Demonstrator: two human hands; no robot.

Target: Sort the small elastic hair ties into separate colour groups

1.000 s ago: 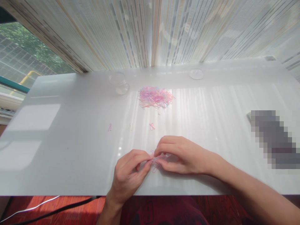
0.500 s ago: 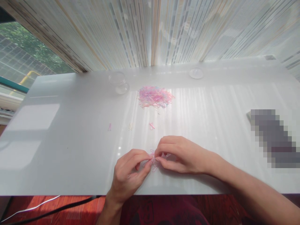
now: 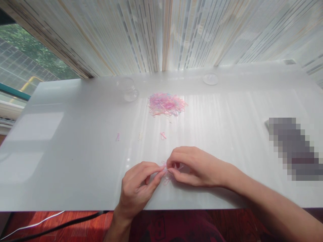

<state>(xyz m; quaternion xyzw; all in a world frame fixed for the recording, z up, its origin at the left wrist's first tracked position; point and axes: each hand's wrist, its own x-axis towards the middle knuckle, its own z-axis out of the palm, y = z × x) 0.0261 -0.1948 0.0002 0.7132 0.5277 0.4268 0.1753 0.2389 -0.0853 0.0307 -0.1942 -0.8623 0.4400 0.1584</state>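
My left hand (image 3: 137,185) and my right hand (image 3: 194,166) meet near the front edge of the white table (image 3: 75,161). Both pinch a small bunch of thin pink rubber bands (image 3: 166,174) between their fingertips, just above the tabletop. A loose pile of pink, blue and yellow rubber bands (image 3: 166,104) lies farther back at the table's middle. Between the pile and my hands lie three small knotted bands in a row: a purple one (image 3: 117,136), a pale yellow one (image 3: 139,136) and a pink one (image 3: 163,135).
A clear glass jar (image 3: 128,89) lies at the back left of the pile, with its clear lid (image 3: 210,79) at the back right. A blurred dark object (image 3: 292,148) rests at the right. Striped curtains hang behind. Cables (image 3: 50,227) run below the front edge.
Almost nothing differs. My fingertips have shifted slightly on the pink bands; both hands stay in the same spot.
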